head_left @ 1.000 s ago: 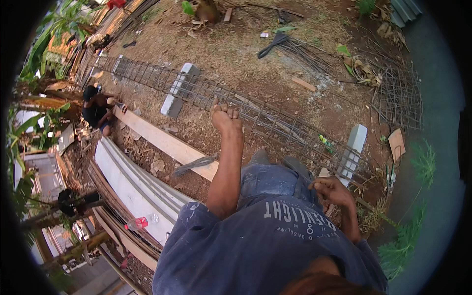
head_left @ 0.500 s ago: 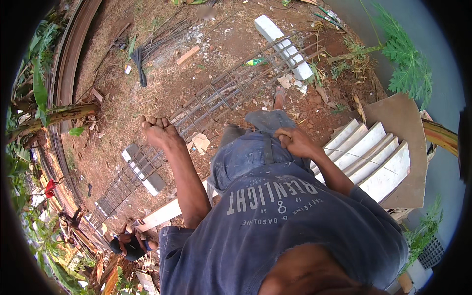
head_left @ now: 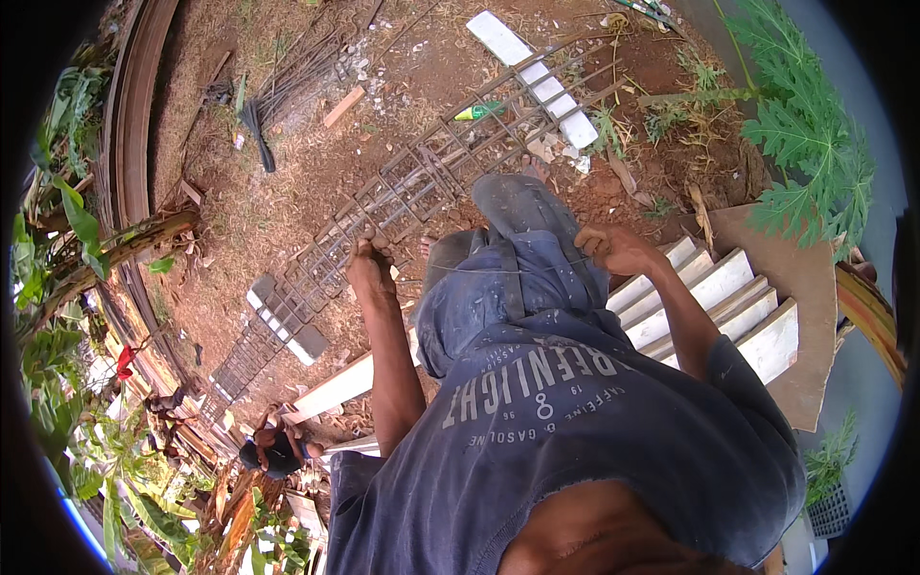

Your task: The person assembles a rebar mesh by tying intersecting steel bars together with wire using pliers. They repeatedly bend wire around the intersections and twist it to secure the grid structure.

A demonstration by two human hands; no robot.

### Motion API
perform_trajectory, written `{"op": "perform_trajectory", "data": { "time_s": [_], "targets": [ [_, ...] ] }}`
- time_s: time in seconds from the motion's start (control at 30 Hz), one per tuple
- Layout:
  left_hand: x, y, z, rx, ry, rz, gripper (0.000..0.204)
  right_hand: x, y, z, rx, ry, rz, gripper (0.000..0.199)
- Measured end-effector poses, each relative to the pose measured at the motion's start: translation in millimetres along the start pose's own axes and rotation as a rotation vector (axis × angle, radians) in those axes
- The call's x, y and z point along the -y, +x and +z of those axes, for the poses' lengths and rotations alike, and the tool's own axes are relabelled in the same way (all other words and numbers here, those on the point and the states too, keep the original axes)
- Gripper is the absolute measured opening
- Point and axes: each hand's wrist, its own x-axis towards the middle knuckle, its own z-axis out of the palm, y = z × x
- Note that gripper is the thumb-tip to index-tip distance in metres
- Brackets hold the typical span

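A: Left hand [head_left: 372, 264] is down on the rebar cage [head_left: 422, 187], fingers curled tight around one of its bars, near the middle of the cage.

B: And that cage lies long across the bare dirt, propped over a white block [head_left: 537, 77] at the far end and a grey block [head_left: 287, 321] nearer in.

A: Right hand [head_left: 613, 249] is fisted at the knee, pinching a thin wire [head_left: 508, 270] that stretches across the lap.

B: White planks [head_left: 738, 307] stacked just beside that arm. Green bottle [head_left: 479, 111] lying on the cage.
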Motion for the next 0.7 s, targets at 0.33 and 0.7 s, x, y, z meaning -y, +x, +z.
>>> {"op": "perform_trajectory", "data": {
  "time_s": [0.33,0.7],
  "targets": [
    [53.7,-47.1,166.4,0.047,-0.165,-0.221,0.016,30.6,69.6,-7.9,0.108,-0.016,-0.196,0.041],
    [97.6,60.9,162.3,0.268,0.225,-0.288,0.013,-2.5,178.9,36.5,0.169,0.782,0.019,0.037]
  ]
}}
